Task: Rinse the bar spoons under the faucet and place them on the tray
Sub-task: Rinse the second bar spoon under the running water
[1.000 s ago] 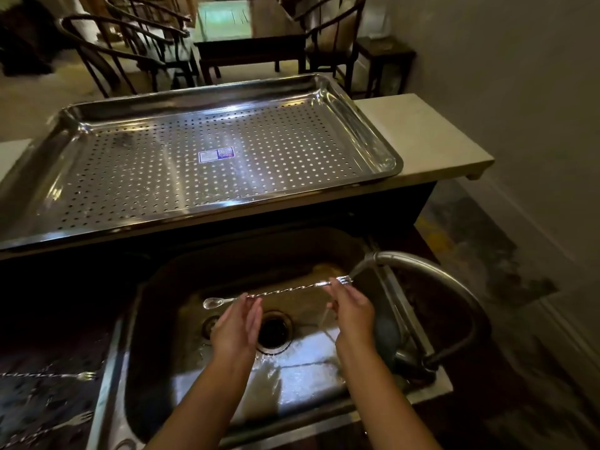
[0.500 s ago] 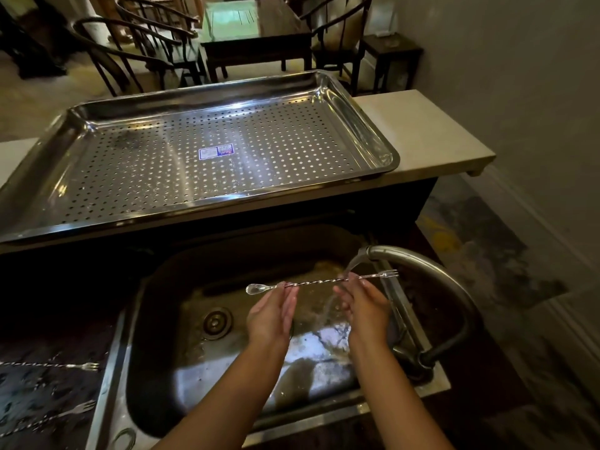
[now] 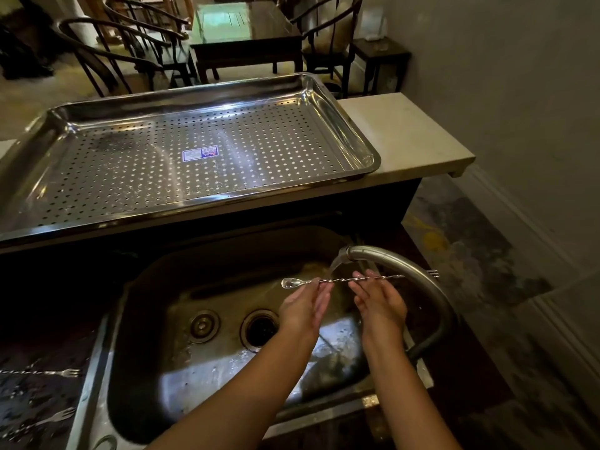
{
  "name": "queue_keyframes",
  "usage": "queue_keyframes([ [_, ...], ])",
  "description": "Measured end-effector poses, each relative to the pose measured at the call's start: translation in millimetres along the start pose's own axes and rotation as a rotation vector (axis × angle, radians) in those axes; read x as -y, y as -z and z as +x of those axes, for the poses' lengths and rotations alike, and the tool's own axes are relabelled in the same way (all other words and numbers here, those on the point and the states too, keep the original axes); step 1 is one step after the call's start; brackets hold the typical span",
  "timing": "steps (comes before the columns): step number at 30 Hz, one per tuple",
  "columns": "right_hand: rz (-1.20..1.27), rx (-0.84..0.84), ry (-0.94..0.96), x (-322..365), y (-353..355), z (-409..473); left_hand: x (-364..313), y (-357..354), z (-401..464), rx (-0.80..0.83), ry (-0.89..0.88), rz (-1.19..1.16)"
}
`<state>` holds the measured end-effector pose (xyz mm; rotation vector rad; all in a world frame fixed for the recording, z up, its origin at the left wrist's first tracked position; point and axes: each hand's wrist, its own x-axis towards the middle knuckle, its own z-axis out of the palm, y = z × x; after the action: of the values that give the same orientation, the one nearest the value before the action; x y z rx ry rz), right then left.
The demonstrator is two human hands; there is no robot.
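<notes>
A long twisted bar spoon [image 3: 344,280] lies level over the sink, bowl to the left and fork end to the right, behind the faucet arch. My left hand [image 3: 305,306] pinches it near the bowl. My right hand [image 3: 380,300] holds its middle by the fingertips. Water runs from the curved faucet [image 3: 402,264] onto the stem between my hands. The perforated steel tray [image 3: 354,131] sits on the raised counter behind the sink, with only a sticker in it. Two more bar spoons [image 3: 42,372] [image 3: 42,422] lie on the dark counter at the left.
The steel sink [image 3: 227,264] has a drain hole [image 3: 259,328] and a smaller plug [image 3: 203,324]. A pale counter [image 3: 406,134] ends right of the tray. A wall stands at the right; chairs and a table [image 3: 246,30] are beyond.
Both hands have carried the spoon to the right, so its stem now sits under the faucet stream and the fork end passes behind the faucet arch.
</notes>
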<state>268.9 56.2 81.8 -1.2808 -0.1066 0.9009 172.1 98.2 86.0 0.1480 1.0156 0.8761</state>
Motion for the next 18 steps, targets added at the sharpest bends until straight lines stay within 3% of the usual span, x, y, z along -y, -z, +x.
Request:
queue_keyframes([
  [18, 0.139, -0.188, 0.176, 11.0, 4.3, -4.7, 11.8, -25.2, -8.4, 0.095, 0.11, -0.041],
])
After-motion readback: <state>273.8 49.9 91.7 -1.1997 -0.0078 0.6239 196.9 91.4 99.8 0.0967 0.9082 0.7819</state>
